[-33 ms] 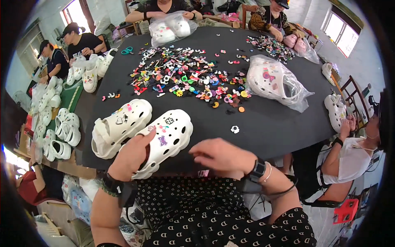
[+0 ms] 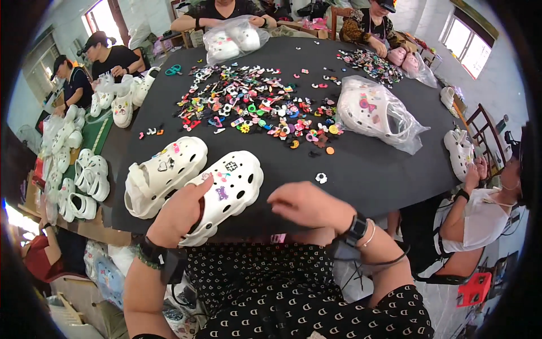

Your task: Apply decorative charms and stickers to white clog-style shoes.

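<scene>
White clog in the left hand, seen from the wearer's head. The clog [image 2: 232,184] lay aslant at the near edge of the tabletop [image 2: 293,169], toe pointing up and to the right; whether its sole rested there could not be told. The left hand [image 2: 179,210] clasped it at the foot opening, thumb over the upper, the other fingers mostly hidden. The right hand [image 2: 310,206] hung just right of the clog without touching it, its fingers loosely bent; whether they pinched anything could not be told.

The upper bore a purple charm [image 2: 221,193], a black charm [image 2: 231,166] and a cherry-shaped charm [image 2: 224,175], with several holes bare. A second clog [image 2: 165,177] stood close on the left. A white flower-shaped charm [image 2: 321,178] lay alone to the right, and a charm pile [image 2: 248,107] spread farther back, beside a bagged clog [image 2: 370,110].

For sound handling, the grip seemed best kept firm at the opening, where fingers inside could have backed the upper against pressure. The thumb, close to the charms, was better set on bare material, and the toe left unobstructed for the right hand.
</scene>
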The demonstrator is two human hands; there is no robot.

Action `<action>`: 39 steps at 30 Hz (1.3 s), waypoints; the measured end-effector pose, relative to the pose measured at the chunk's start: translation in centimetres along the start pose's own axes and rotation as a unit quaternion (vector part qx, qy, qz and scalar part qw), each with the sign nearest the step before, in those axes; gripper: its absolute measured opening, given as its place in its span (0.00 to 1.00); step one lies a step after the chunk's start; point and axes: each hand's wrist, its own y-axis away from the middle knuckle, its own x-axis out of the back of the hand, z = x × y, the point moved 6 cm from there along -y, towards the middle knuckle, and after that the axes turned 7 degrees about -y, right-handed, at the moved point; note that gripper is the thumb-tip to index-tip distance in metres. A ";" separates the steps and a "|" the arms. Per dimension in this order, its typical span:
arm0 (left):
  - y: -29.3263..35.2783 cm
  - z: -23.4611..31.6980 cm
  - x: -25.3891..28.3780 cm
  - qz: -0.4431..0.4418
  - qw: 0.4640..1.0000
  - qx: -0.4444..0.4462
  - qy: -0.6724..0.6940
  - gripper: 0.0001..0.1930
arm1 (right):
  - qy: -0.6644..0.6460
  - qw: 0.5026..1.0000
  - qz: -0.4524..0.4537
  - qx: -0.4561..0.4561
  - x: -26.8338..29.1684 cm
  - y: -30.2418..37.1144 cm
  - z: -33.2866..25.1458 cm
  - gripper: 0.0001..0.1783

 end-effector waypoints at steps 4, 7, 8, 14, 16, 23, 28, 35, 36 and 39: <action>0.0 -3.0 -3.1 -0.060 0.973 0.075 0.208 0.18 | 0.117 0.984 0.122 -0.054 5.7 -0.4 4.9 0.05; -0.5 -0.7 -3.9 -0.073 0.737 0.281 0.610 0.18 | 0.183 0.966 0.164 -0.082 8.9 -0.5 8.5 0.04; -0.2 -1.1 -4.0 -0.036 0.761 0.282 0.584 0.19 | 0.196 0.961 0.165 -0.103 9.3 -0.6 9.4 0.08; 0.7 -2.1 -4.8 0.013 0.805 0.261 0.532 0.20 | 0.183 0.969 0.142 -0.084 8.1 -4.5 11.4 0.20; 0.9 -2.0 -4.7 0.004 0.809 0.262 0.526 0.22 | 0.178 0.967 0.150 -0.107 8.1 -5.9 11.5 0.20; 2.7 -0.7 0.8 0.059 0.964 0.210 0.150 0.15 | 0.223 0.952 0.170 -0.119 9.0 -7.4 15.9 0.11; 6.2 -0.2 7.2 0.300 0.895 0.184 -0.273 0.07 | 0.284 0.952 0.115 -0.009 8.9 -9.7 14.3 0.12; 7.2 1.3 7.2 0.348 0.856 0.156 -0.349 0.13 | 0.277 0.949 0.127 -0.081 9.6 -12.8 15.5 0.10; 6.9 1.7 6.5 0.362 0.867 0.133 -0.315 0.14 | 0.300 0.940 0.136 -0.088 9.4 -13.2 15.3 0.12; 5.6 4.5 4.5 0.293 0.939 -0.007 -0.179 0.14 | 0.321 0.935 0.077 -0.133 8.2 -13.8 17.2 0.14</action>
